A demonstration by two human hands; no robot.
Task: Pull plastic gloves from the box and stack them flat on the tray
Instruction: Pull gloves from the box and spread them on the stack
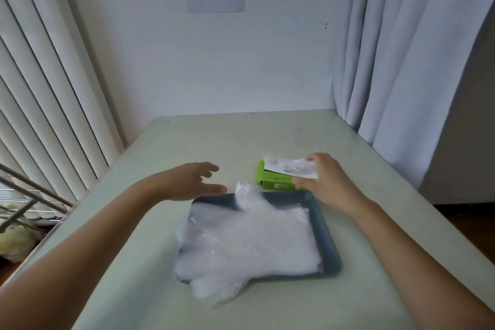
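A dark blue-grey tray (330, 246) lies on the table in front of me. A stack of clear plastic gloves (249, 241) covers it, with fingers hanging over the near-left rim and one part sticking up at the far edge. Just behind the tray sits a green glove box (270, 181) with clear plastic showing in its top opening. My right hand (325, 181) holds the box, thumb against its near side and fingers over the top. My left hand (191, 182) hovers above the table left of the tray's far corner, fingers loosely spread, holding nothing.
The pale green table (267, 139) stands against a white wall. Vertical blinds (48, 104) hang at the left and a white curtain (401, 48) at the right. A metal rack (29, 198) and a bag sit on the floor at the left.
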